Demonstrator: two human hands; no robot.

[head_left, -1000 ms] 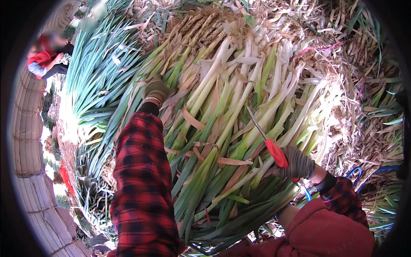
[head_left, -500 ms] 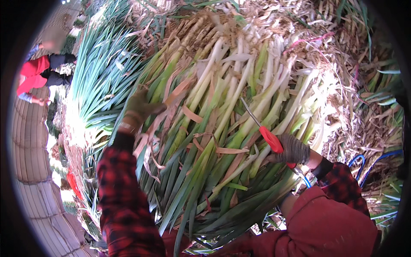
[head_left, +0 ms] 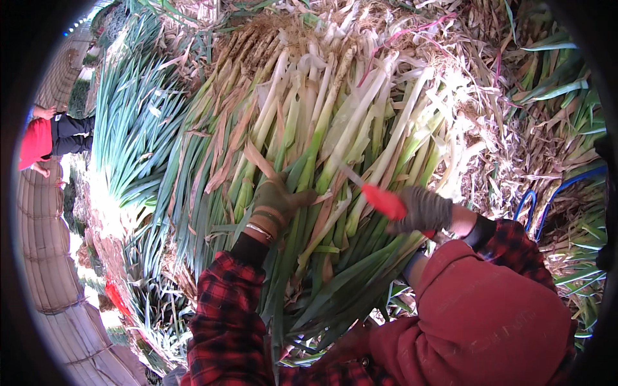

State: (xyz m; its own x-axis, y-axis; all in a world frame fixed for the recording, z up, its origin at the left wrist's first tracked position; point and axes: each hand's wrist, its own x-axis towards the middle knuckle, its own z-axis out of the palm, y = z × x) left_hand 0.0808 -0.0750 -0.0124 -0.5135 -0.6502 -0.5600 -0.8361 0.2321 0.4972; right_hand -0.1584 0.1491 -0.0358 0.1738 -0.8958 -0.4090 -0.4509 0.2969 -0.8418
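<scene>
A broad heap of long green onions point(head_left: 309, 141) lies before me, white root ends at the far side, green leaves toward me. My left hand point(head_left: 273, 202), in a dark glove, rests on the stalks mid-heap. Its thumb stands apart from the fingers, whose tips are partly hidden among the leaves. To its right, my gloved right hand point(head_left: 421, 211) is closed around a red air blow gun point(head_left: 384, 201). The gun's thin metal nozzle points up and left over the stalks, blurred at its tip. Dry brown leaves point(head_left: 259, 159) lie beside my left hand.
Another pile of green onions point(head_left: 132, 141) lies at the left. Peeled dry husks point(head_left: 508, 148) cover the right side, with a blue hose point(head_left: 566, 183) looping there. Red cloth point(head_left: 489, 315) fills the lower right. A person in red point(head_left: 35, 141) is at the far left.
My left hand has moved right across the stalks, closer to the blow gun. My right hand still holds the gun, slightly further left and higher. The view has shifted a little.
</scene>
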